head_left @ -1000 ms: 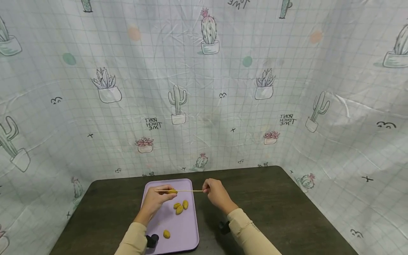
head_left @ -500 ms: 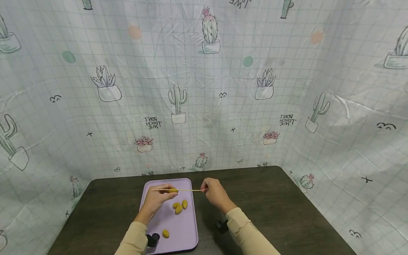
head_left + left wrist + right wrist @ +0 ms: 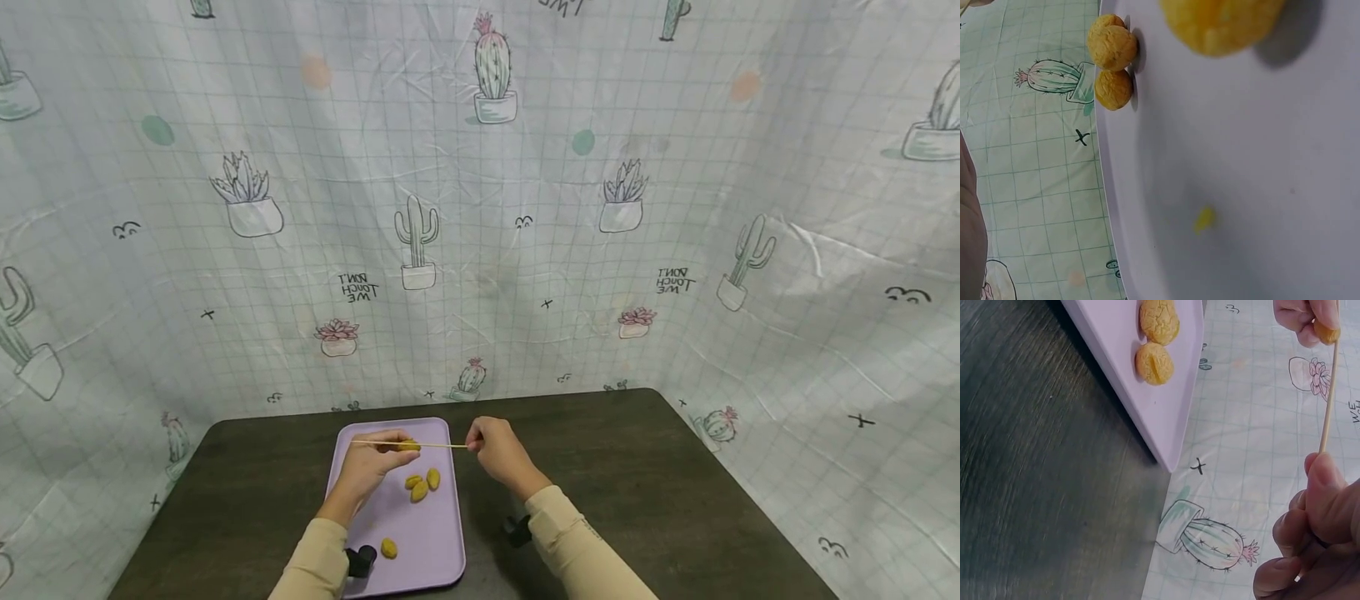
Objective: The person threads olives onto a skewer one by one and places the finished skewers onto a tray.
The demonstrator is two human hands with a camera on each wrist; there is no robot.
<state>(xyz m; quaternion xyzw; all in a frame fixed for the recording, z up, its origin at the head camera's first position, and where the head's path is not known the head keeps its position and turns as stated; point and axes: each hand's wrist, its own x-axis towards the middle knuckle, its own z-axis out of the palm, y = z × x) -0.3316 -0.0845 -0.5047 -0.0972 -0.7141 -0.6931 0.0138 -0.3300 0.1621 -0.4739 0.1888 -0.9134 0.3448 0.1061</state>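
Observation:
My left hand (image 3: 363, 472), raised over the far end of the lilac tray (image 3: 432, 567), pinches a wrinkled yellow oval fruit (image 3: 408, 446) between thumb and fingers. A thin wooden skewer (image 3: 442, 446) runs level across that fruit, one end sticking out to the left behind it. Its other end is pinched by my right hand (image 3: 501, 452), just right of the tray. In the right wrist view, the skewer (image 3: 1329, 412) spans the gap between both hands, the fruit (image 3: 1327, 332) at the left fingertips. I cannot tell whether the skewer pierces the fruit or passes beside it.
Three similar fruits (image 3: 419, 492) lie clustered on the tray, and a single fruit (image 3: 388, 548) lies nearer me. A small yellow scrap (image 3: 1205, 219) sticks to the tray surface. The dark wooden table (image 3: 637, 500) meets a cactus-print curtain (image 3: 495, 275) behind and at the sides.
My right hand has moved slightly left, closer to my left hand. The skewer's left end reaches farther past the pinched fruit. The fruits on the tray have stayed put.

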